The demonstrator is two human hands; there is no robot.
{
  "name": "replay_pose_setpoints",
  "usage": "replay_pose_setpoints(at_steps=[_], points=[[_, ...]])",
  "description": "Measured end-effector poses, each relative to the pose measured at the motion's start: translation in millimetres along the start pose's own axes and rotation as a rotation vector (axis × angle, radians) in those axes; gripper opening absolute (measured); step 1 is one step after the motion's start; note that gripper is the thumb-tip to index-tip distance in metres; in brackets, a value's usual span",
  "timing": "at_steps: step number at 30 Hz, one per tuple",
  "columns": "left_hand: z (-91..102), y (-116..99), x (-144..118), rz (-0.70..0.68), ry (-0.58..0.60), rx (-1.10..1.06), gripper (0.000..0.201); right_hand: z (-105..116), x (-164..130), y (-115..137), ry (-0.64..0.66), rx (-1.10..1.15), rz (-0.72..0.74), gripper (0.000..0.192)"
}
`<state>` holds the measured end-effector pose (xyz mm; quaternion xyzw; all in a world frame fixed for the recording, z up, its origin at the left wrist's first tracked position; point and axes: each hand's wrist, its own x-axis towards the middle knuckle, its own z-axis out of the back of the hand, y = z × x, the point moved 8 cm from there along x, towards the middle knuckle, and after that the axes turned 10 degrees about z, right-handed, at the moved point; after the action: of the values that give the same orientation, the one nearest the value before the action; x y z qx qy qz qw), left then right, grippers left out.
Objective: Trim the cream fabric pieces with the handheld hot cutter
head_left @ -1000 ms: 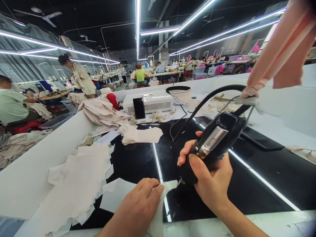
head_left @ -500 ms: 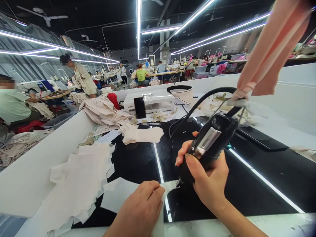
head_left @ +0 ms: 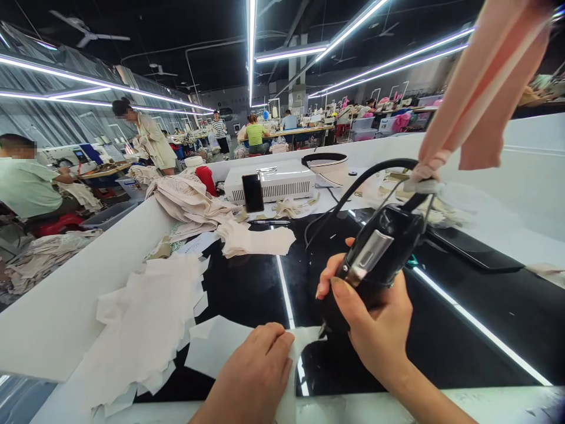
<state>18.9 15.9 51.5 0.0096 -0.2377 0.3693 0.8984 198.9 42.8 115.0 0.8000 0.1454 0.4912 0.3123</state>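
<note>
In the head view my right hand [head_left: 375,318] is wrapped round a black corded hand tool [head_left: 375,244] with a metal lever on its side. Its lower end points down at the edge of a pale fabric piece [head_left: 216,344]; the exact tip is hard to see. My left hand [head_left: 256,371] rests on this piece, fingers bent and pressed together at the cloth near the tool; the fingertips are hidden. A pink cloth strip [head_left: 468,100] is knotted to the top of the tool, which hangs from it.
A stack of pale cut pieces [head_left: 145,324] lies at left on the glossy black tabletop [head_left: 247,288]. Beyond are another fabric piece [head_left: 258,240], a phone [head_left: 253,193], a vented white box [head_left: 286,179] and heaped garments [head_left: 185,200]. Low white walls [head_left: 92,294] edge the table. Co-workers sit and stand beyond.
The view has shifted slightly. Both hands, the tool and the fabric hold nearly the same places; the fabric's narrow end by the tool tip shows a little farther right.
</note>
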Motion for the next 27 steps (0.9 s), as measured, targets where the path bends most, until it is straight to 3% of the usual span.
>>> replay_pose_setpoints(at_steps=[5,12,27], points=[[-17.8,14.9,-8.0,0.032,0.124,-0.049,0.05,8.7,-10.1,3.9,-0.016,-0.056,0.014,0.029],[-18.5,16.9,-5.2,0.042,0.152,-0.092,0.054,13.4,-23.3,3.2,-0.052,-0.144,0.016,0.032],[-17.8,19.6,-7.8,0.046,0.177,-0.05,0.038,3.9,-27.5,20.4,0.001,-0.167,0.075,0.024]])
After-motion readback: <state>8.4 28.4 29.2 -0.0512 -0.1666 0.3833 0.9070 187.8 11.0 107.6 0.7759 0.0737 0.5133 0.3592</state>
